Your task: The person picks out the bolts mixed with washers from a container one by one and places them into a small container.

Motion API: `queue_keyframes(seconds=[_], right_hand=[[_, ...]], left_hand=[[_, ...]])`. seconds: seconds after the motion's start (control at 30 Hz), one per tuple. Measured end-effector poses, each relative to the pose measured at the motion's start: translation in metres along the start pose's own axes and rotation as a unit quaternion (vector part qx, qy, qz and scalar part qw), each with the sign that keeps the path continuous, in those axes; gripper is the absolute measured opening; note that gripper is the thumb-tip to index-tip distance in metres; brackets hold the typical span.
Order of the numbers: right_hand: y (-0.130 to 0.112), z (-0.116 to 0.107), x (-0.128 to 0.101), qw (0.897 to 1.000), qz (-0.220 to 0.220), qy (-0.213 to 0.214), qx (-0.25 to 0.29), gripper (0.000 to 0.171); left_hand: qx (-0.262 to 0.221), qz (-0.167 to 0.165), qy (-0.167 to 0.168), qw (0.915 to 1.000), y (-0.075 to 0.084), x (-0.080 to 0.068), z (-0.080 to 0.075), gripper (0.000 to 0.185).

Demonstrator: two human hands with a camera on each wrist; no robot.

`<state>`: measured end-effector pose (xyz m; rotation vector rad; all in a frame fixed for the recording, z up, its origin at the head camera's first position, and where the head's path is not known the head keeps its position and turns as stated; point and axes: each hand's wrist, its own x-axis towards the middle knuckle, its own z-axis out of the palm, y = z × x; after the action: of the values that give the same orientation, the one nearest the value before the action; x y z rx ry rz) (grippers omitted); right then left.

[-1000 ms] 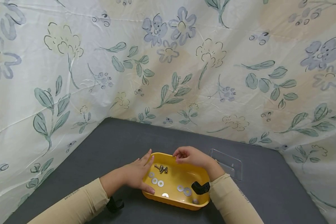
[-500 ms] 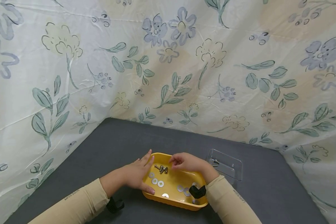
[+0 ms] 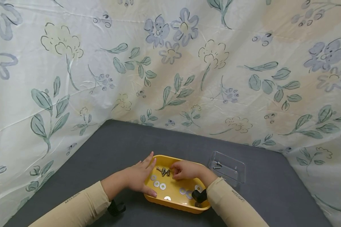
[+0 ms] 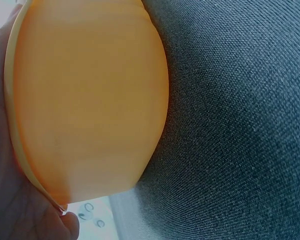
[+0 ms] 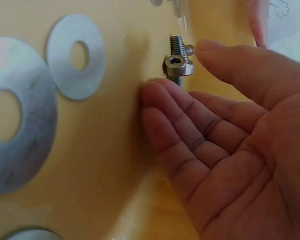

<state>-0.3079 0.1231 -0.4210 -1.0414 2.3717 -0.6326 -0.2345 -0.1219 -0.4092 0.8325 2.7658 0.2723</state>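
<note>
A yellow tray (image 3: 177,206) holds a small cluster of metal socket-head screws (image 3: 163,171) near its far left end, with several flat washers (image 3: 162,186) on its floor. Spread across the tray's left end, my left hand (image 3: 140,176) rests on the rim with straight fingers; in the left wrist view its palm lies along the yellow edge. My right hand (image 3: 186,170) is inside the tray beside the screws. In the right wrist view, its thumb and loosely bent fingers stand apart close to a screw (image 5: 175,65), with nothing held; contact cannot be made out.
A clear plastic tray (image 3: 236,171) with a couple of screws (image 3: 217,165) in it lies right of the yellow tray, on the dark grey table (image 3: 125,138). Floral cloth (image 3: 170,78) hangs behind and at both sides. Larger washers (image 5: 20,115) lie near the right wrist.
My right hand has come down from the tray's far rim to beside the screws, moving slightly left and nearer. Screws in the clear tray have come into sight. My left hand stays put.
</note>
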Motion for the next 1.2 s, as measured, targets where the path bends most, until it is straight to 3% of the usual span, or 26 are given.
queue_keyframes(seconds=[0.47,0.87,1.2], right_hand=[[-0.002,0.005,0.006,1.0,0.003,0.001,-0.01,0.026],[-0.006,0.014,0.014,0.999,-0.013,0.039,-0.03,0.018],[-0.002,0.014,0.015,0.999,-0.001,0.033,-0.039,0.015]], left_hand=[[0.004,0.001,0.001,1.0,0.0,-0.001,0.0,0.12],[0.002,-0.001,0.0,1.0,0.001,-0.001,-0.002,0.12],[0.007,0.001,0.0,1.0,0.0,0.0,0.0,0.121]])
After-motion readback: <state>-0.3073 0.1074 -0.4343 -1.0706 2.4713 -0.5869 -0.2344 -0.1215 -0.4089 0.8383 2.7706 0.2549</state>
